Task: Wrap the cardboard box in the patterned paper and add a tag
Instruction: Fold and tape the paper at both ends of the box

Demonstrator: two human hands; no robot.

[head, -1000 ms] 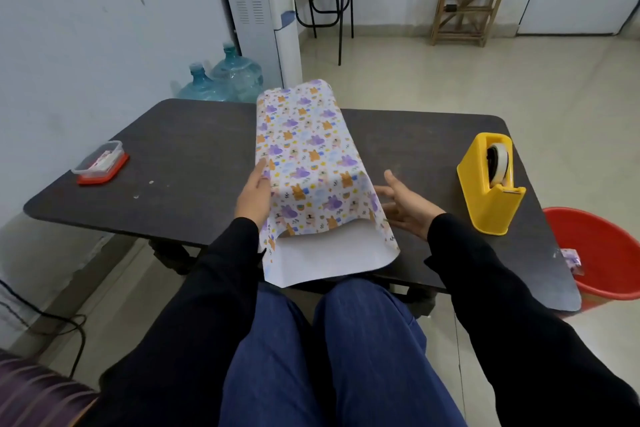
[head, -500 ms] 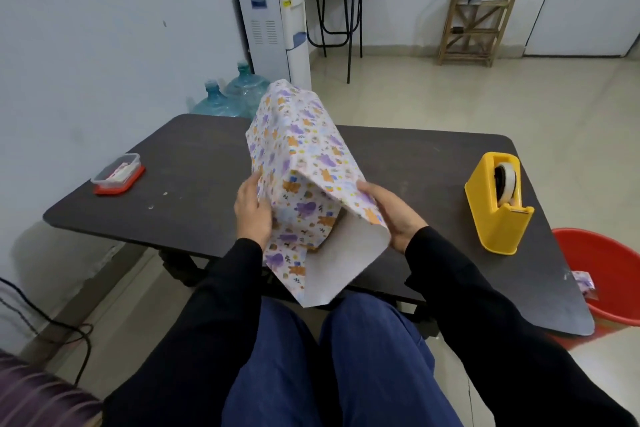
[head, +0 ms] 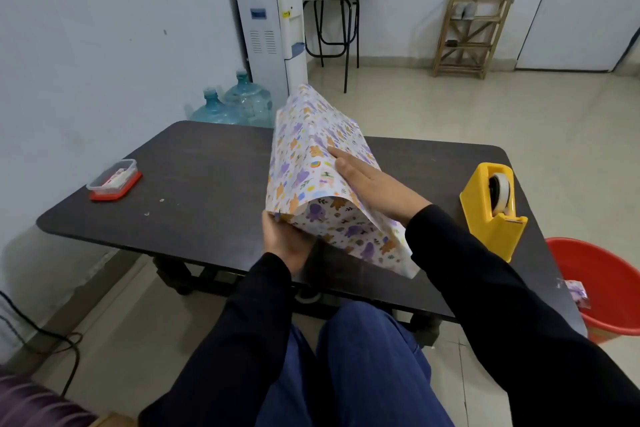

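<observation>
The patterned paper point(head: 304, 163), white with purple and orange animals, is wrapped around the cardboard box, which is hidden inside it. The bundle is tilted up on its side above the near edge of the dark table point(head: 194, 184). My left hand point(head: 285, 241) grips the paper's lower near corner from beneath. My right hand point(head: 372, 185) lies flat with straight fingers on the right face of the bundle, pressing the paper against the box. No tag is visible.
A yellow tape dispenser point(head: 493, 210) stands on the table's right end. A small clear container with a red lid point(head: 114, 180) sits at the left. A red bucket point(head: 602, 288) is on the floor at the right. Water bottles and a dispenser stand behind.
The wrapped box was lifted from lying flat and turned up on its side. My right hand moved from beside it onto its right face; the paper's white underside no longer shows.
</observation>
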